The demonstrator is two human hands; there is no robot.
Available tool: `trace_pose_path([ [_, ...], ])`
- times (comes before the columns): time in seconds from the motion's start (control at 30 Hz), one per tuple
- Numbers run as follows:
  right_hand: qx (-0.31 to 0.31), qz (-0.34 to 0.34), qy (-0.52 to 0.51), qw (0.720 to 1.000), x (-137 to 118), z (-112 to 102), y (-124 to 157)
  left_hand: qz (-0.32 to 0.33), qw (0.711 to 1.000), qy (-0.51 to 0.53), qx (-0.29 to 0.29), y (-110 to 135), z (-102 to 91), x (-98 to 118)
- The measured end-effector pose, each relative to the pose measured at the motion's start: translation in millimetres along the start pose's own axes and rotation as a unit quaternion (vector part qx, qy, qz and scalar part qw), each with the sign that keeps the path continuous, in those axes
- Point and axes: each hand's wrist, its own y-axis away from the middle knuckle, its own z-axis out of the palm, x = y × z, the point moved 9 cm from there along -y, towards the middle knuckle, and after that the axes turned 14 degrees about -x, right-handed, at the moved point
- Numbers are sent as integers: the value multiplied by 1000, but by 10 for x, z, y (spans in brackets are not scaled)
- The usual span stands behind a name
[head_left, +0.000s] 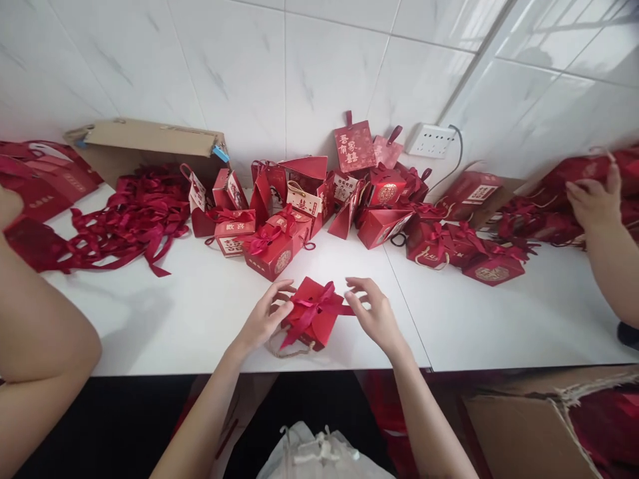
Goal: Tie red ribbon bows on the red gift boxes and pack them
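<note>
A red gift box (328, 330) with a crimson ribbon bow (318, 304) tied over its top sits on the white table in front of me. A beige rope handle (285, 354) lies at its lower left side. My left hand (266, 316) is at the box's left edge, fingers curved and apart, the thumb close to the bow. On the other side, my right hand (375, 313) hovers with loosely bent fingers by the ribbon's right tail. Neither hand appears to grip the box or the ribbon; whether the fingertips touch them I cannot tell.
Several finished-looking red boxes (279, 243) stand along the wall. Loose ribbons (134, 216) heap up by a cardboard box (154, 138) at left. Another person's arm (40, 326) is at left, another's hand (596, 193) at right. A power strip (430, 140) sits against the wall.
</note>
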Motion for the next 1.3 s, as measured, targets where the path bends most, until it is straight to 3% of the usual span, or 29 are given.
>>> trace_pose_path([
  [0.17,-85,-45,5,995,-172,239,-220,14,994,-106,-37,-78,114,213],
  [0.3,-54,-24,-38,998,-152,192,-75,56,988,-142,3,-94,131,327],
  [0.43,-11,31,-74,997,-38,138,127,35,990,-132,33,-93,134,326],
  [0.63,-5,33,-88,996,-66,156,316,31,994,-102,2,-86,228,414],
  [0.73,22,-14,-35,999,-186,99,368,7,991,-132,-21,-108,272,391],
  [0.83,45,-31,-20,998,-219,60,405,30,979,-196,-49,-138,314,427],
  [0.93,68,16,-21,997,-100,25,421,98,960,-248,-81,-186,371,481],
  [1.07,12,122,-79,989,173,125,403,131,950,-233,-160,-272,523,345],
  [1.17,4,160,-129,979,292,150,423,135,953,-232,-142,-305,570,243],
  [1.3,20,128,-163,978,294,114,458,138,957,-242,-81,-310,623,245],
])
